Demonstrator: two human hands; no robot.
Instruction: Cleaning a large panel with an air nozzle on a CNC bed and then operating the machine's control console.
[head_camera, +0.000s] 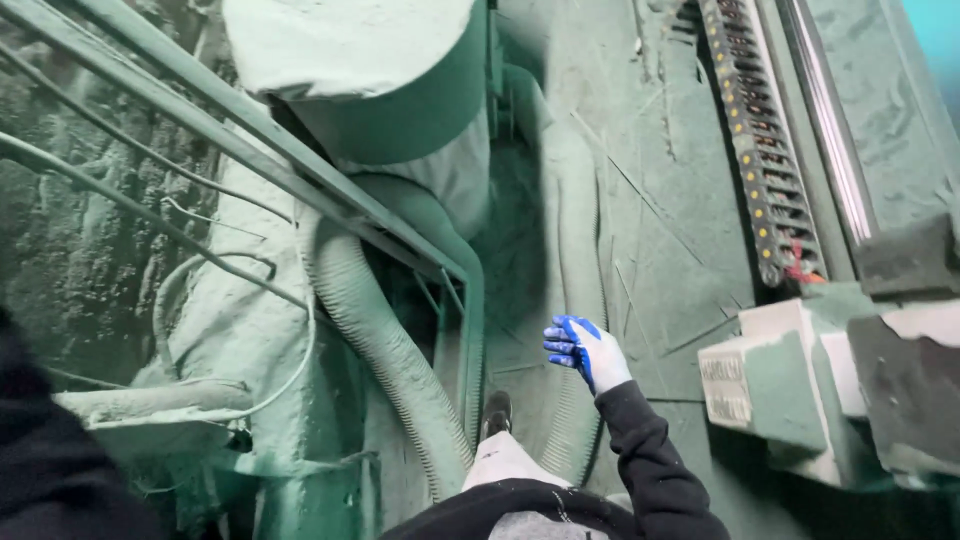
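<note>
Right hand (588, 352), gloved, grip released, held free above ribbed hose (385, 350); dusty floor (680, 230) is best trodden carefully. Left hand unseen.

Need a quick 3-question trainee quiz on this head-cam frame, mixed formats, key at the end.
1. True or false: the right hand in the blue and white glove grips the ribbed hose.
2. Multiple choice: the black cable chain runs along which part of the picture? A) lower left B) upper right C) bottom centre
3. Fill in: the big round drum at the top is covered in ____.

Key
1. False; the hand hangs free over the dusty floor, fingers curled, holding nothing.
2. B
3. Dust
</note>
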